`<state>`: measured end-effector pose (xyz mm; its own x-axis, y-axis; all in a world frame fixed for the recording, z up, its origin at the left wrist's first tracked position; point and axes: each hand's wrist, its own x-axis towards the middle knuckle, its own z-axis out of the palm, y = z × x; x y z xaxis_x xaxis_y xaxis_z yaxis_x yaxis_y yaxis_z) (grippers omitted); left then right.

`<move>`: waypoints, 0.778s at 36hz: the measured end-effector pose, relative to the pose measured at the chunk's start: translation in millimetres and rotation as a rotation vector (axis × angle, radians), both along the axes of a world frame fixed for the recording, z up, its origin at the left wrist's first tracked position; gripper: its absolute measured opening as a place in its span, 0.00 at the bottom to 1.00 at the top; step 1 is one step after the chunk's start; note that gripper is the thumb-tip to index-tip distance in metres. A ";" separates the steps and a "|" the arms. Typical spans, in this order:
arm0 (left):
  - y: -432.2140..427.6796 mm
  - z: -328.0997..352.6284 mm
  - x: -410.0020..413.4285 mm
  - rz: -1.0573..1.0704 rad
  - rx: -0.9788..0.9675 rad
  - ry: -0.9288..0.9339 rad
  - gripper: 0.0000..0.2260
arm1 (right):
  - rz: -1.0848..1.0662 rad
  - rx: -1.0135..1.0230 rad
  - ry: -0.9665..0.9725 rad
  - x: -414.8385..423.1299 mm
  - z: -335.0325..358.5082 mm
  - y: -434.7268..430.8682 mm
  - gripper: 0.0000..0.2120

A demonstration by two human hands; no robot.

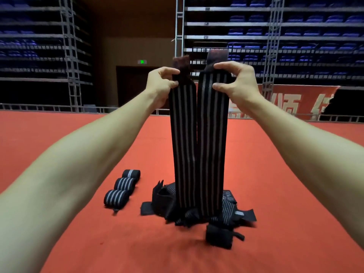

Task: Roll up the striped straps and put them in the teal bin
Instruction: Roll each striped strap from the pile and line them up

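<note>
- Tiers of blue seats [295, 32] fill the dim hall at the back, with metal scaffold towers [69, 56] in front of them and a small green sign [142, 61] above a dark doorway.
- Beyond a low railing [49, 107], a red banner [295, 103] with pale characters hangs at the right.
- Nearer the camera stretches a red carpeted floor [59, 243], on which all the straps lie.
- Both bare arms reach forward and up, holding two striped lengths side by side and touching along their inner edges.
- The left hand [161, 83] pinches the left strap [184, 138] near its top, between thumb and curled fingers.
- The right hand [236, 83] pinches the right strap [211, 138] the same way, on its outer edge.
- Each strap is black with pale stripes running lengthwise, and ends above the fingers in a dark, plain patch.
- Both hang straight down, and their lower ends reach a loose pile of straps [165, 201] in the middle of the carpet.
- Whether the two lengths join inside the pile cannot be told.
- Left of the pile, three rolled straps sit in a slanted row, each touching the next: the far roll [131, 174], the middle roll [125, 183] and the near roll [116, 197].
- In front of the pile lies a black bundle [219, 236], with a short tab sticking out to its right; no stripes show on it.
</note>
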<state>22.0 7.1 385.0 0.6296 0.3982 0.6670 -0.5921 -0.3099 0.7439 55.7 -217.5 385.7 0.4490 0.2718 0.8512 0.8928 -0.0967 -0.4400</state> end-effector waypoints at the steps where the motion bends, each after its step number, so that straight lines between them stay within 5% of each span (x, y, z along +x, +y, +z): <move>1: 0.5 2.3 -0.2 0.001 0.006 -0.003 0.14 | 0.011 0.011 -0.015 -1.6 2.6 -1.1 0.23; 28: -16.0 -25.8 3.7 -0.119 0.020 0.029 0.15 | 0.042 0.018 0.033 -1.2 -36.7 27.4 0.27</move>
<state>25.7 -8.9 359.3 0.6911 0.3060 0.6548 -0.6038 -0.2535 0.7558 54.5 -190.1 349.0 0.4656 0.2755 0.8411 0.8808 -0.0513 -0.4707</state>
